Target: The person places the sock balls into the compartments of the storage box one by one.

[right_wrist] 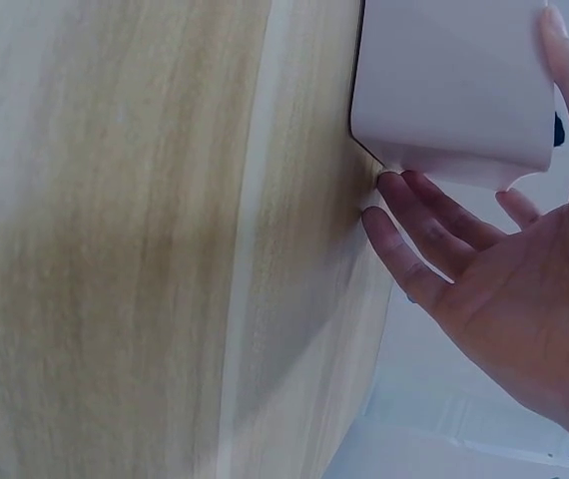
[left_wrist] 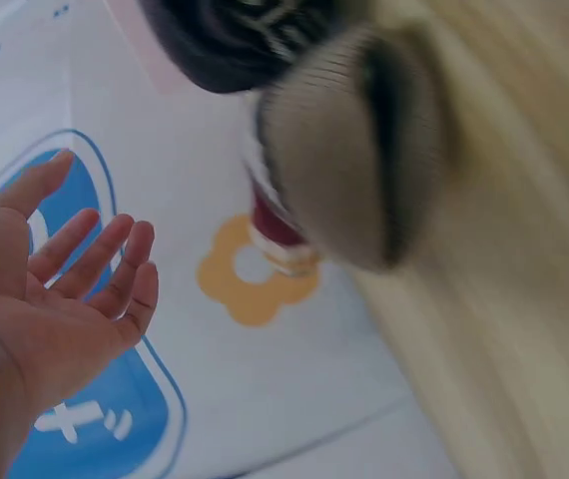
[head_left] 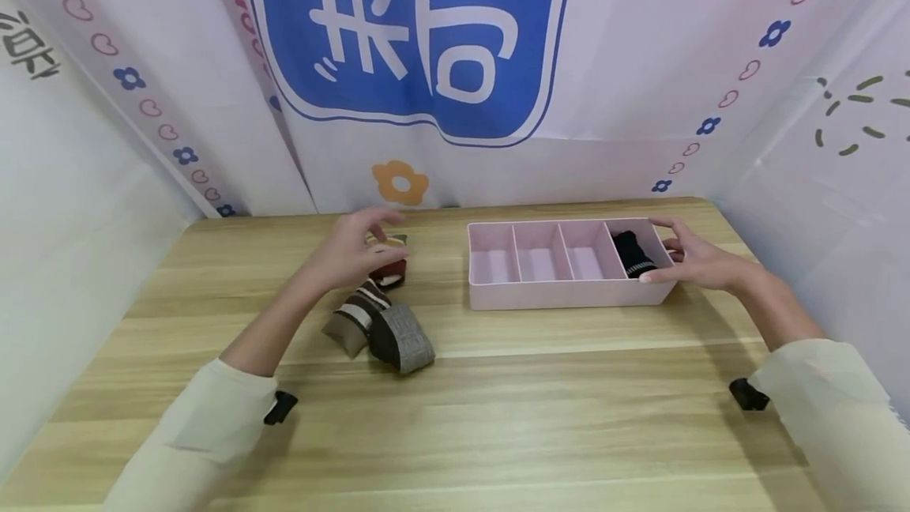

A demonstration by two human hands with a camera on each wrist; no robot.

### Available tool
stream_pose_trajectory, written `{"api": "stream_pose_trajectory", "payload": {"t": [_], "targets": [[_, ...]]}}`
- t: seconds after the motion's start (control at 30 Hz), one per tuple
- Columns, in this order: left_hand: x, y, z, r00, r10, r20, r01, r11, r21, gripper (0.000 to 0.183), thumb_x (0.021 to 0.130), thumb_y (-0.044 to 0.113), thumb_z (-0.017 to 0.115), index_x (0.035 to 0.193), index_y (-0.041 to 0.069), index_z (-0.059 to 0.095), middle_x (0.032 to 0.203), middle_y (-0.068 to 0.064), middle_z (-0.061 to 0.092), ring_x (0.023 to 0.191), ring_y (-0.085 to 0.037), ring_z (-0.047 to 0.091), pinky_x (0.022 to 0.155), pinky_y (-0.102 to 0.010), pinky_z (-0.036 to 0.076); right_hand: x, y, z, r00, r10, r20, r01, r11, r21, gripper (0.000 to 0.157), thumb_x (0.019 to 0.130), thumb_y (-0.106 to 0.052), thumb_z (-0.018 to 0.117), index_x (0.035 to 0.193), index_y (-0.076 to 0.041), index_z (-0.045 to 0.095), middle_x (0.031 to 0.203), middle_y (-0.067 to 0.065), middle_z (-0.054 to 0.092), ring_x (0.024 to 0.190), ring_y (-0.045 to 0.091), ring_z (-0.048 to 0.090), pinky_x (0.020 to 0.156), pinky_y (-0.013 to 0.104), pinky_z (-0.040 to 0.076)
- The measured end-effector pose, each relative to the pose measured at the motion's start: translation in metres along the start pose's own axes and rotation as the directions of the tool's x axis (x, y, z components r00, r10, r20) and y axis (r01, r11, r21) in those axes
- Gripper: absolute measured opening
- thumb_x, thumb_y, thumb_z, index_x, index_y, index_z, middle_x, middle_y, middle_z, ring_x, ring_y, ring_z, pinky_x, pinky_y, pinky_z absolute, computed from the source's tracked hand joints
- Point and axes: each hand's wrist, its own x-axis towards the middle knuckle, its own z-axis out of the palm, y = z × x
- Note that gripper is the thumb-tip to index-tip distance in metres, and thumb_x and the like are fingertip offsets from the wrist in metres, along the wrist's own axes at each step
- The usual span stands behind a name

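My left hand (head_left: 351, 250) hovers over a folded red-and-cream sock (head_left: 395, 271), partly hiding it. Its fingers are spread and loosely bent, holding nothing. Nearer me lie a folded brown striped sock (head_left: 355, 318) and a folded grey sock (head_left: 411, 340), touching each other. In the left wrist view the palm faces up beside blurred socks. With thumb at the front corner and a finger at the back corner, my right hand (head_left: 700, 259) holds the right end of a pink divided storage box (head_left: 562, 296). A rolled black sock (head_left: 629, 250) sits in its rightmost compartment.
The box stands on a wood-grain table (head_left: 512, 417), near its back edge. Its other compartments show bare pink floors. Behind the table hangs a white printed cloth (head_left: 626, 85), with more white cloth at both sides.
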Motion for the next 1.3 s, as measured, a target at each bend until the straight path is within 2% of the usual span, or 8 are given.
{"api": "stream_pose_trajectory", "payload": {"t": [0.17,0.33,0.5,0.67,0.93,1.2,1.3], "targets": [[-0.01,-0.018,-0.004,0.999,-0.035,0.005,0.034,0.999,0.036,0.05,0.094,0.014,0.077,0.135,-0.007,0.061,0.135,-0.026,0.063,0.112,-0.042,0.063,0.09,-0.056,0.052,-0.001,0.002,0.0,1.0,-0.004,-0.01,0.004,1.0,-0.001,0.104,0.092,-0.019,0.076,0.162,-0.009,0.0,0.158,0.046,0.015,0.143,0.067,0.02,0.111,0.075,0.026],[-0.013,-0.035,-0.005,0.997,-0.077,0.024,0.076,0.997,0.018,0.054,0.091,0.012,0.079,0.136,-0.009,0.059,0.139,-0.029,0.059,0.121,-0.048,0.057,0.1,-0.063,0.047,-0.001,0.003,0.0,1.0,0.0,-0.015,0.0,1.0,-0.006,0.105,0.092,-0.019,0.076,0.162,-0.009,-0.001,0.158,0.046,0.015,0.142,0.066,0.021,0.111,0.074,0.027],[-0.01,-0.052,-0.002,0.993,-0.108,0.057,0.106,0.994,0.038,0.069,0.087,0.018,0.084,0.143,-0.008,0.053,0.147,-0.029,0.052,0.133,-0.051,0.047,0.11,-0.065,0.039,0.0,0.003,-0.001,1.0,-0.005,-0.012,0.005,1.0,-0.003,0.104,0.092,-0.018,0.076,0.162,-0.008,-0.001,0.157,0.047,0.015,0.142,0.067,0.021,0.11,0.075,0.027],[-0.004,-0.067,0.004,0.99,-0.103,0.097,0.094,0.991,0.096,0.086,0.083,0.026,0.089,0.148,-0.009,0.046,0.153,-0.031,0.045,0.142,-0.05,0.039,0.117,-0.063,0.03,0.001,0.002,0.0,1.0,-0.003,-0.012,0.003,1.0,-0.001,0.105,0.092,-0.018,0.076,0.162,-0.009,0.0,0.157,0.046,0.015,0.142,0.067,0.02,0.111,0.075,0.026],[0.0,-0.071,0.011,0.984,-0.129,0.123,0.101,0.973,0.209,0.096,0.08,0.036,0.09,0.151,-0.007,0.044,0.155,-0.03,0.043,0.143,-0.05,0.038,0.117,-0.064,0.03,0.0,0.002,0.001,1.0,-0.002,-0.01,0.002,1.0,-0.004,0.105,0.092,-0.02,0.076,0.162,-0.008,-0.001,0.156,0.047,0.018,0.141,0.066,0.024,0.111,0.073,0.029],[-0.001,-0.073,0.015,0.98,-0.123,0.155,0.093,0.977,0.192,0.096,0.079,0.034,0.092,0.151,-0.008,0.044,0.14,-0.028,0.056,0.134,-0.046,0.049,0.112,-0.064,0.037,0.0,0.002,0.001,1.0,-0.012,-0.013,0.012,1.0,-0.006,0.105,0.092,-0.02,0.076,0.162,-0.007,0.0,0.156,0.047,0.019,0.141,0.066,0.025,0.111,0.072,0.029],[-0.001,-0.072,0.016,0.98,-0.12,0.157,0.088,0.977,0.196,0.098,0.078,0.034,0.092,0.152,-0.007,0.043,0.142,-0.029,0.055,0.134,-0.047,0.049,0.112,-0.064,0.037,0.0,0.002,0.0,1.0,-0.011,-0.012,0.011,1.0,-0.01,0.106,0.092,-0.02,0.076,0.162,-0.007,-0.001,0.156,0.048,0.019,0.141,0.066,0.024,0.111,0.073,0.029]]}}
